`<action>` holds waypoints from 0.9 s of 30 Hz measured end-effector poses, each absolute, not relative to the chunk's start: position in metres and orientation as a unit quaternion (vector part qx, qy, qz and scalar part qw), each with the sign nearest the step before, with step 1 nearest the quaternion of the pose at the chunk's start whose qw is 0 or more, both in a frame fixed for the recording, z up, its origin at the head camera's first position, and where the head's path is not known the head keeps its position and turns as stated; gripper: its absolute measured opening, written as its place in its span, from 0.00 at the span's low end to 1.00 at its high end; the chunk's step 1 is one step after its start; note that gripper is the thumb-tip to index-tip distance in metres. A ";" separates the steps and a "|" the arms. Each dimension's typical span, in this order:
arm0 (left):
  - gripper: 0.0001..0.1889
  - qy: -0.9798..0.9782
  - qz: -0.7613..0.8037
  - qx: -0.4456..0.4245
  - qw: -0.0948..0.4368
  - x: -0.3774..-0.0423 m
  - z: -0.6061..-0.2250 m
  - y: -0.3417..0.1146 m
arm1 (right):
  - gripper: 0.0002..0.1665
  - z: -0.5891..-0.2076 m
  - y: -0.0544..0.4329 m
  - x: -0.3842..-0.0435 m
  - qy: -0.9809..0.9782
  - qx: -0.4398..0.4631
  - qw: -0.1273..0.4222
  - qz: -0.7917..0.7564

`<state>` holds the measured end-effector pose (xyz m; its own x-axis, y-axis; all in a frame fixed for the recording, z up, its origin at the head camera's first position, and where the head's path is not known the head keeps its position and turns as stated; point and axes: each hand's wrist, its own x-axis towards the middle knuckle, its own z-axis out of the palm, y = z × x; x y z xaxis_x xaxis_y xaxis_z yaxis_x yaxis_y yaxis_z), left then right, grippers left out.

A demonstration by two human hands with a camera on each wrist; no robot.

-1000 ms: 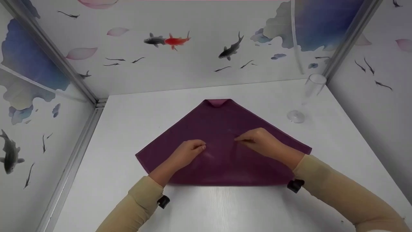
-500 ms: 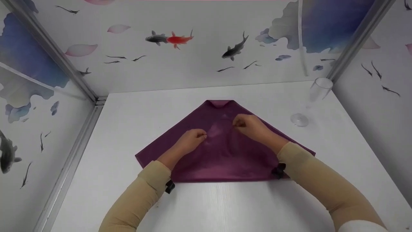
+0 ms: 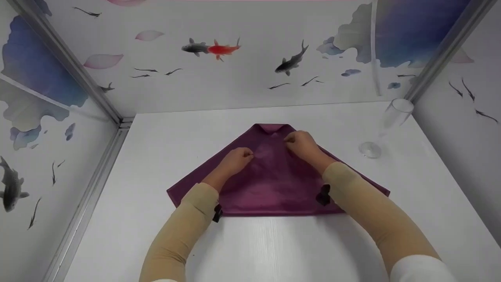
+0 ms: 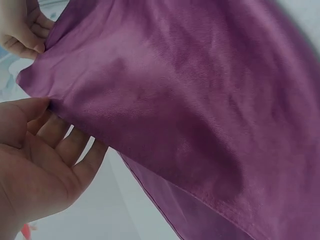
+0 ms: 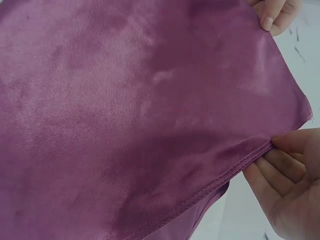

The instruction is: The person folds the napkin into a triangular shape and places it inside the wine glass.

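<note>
A purple satin napkin (image 3: 270, 192), folded to a flat-topped triangular shape, lies mid-table in the head view. Over its upper left part is my left hand (image 3: 236, 160), while my right hand (image 3: 304, 148) is farther forward, near the top right. In the left wrist view, thumb and fingers of the left hand (image 4: 47, 160) pinch the napkin's edge, a little back from a corner. The right hand (image 5: 290, 175) pinches another stitched edge in the right wrist view. Between the two hands the raised layer is stretched, with a second layer showing beneath it.
At the back right of the white table (image 3: 258, 250) stands a clear stemmed glass (image 3: 396, 115). Walls (image 3: 250, 86) printed with fish and petals enclose the table at the back and both sides, with metal framing (image 3: 98, 90) at the corners.
Both hands have moved forward, away from the person, drawing the napkin's upper layer with them. The napkin's near edge has shifted slightly forward, and its surface now shows more sheen and soft folds.
</note>
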<state>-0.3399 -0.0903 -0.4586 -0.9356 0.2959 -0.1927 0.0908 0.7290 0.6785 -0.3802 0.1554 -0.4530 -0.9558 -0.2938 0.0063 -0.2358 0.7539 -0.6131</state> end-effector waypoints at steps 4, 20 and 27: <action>0.14 0.924 0.339 0.100 0.147 -0.353 -0.461 -0.089 | 0.13 -0.455 0.152 -0.395 0.936 -0.152 0.048 -0.314; 0.14 0.933 0.327 0.078 0.131 -0.385 -0.472 -0.083 | 0.12 -0.473 0.148 -0.435 0.948 -0.144 0.107 -0.261; 0.13 0.933 0.329 0.064 0.130 -0.394 -0.478 -0.082 | 0.10 -0.486 0.145 -0.450 0.953 -0.156 0.111 -0.234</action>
<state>-0.3944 -0.0819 -0.4776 -0.9579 0.2052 -0.2010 0.0336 0.7750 0.6311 -0.4502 0.1449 -0.4860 -0.9269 -0.3486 -0.1392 -0.2444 0.8420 -0.4810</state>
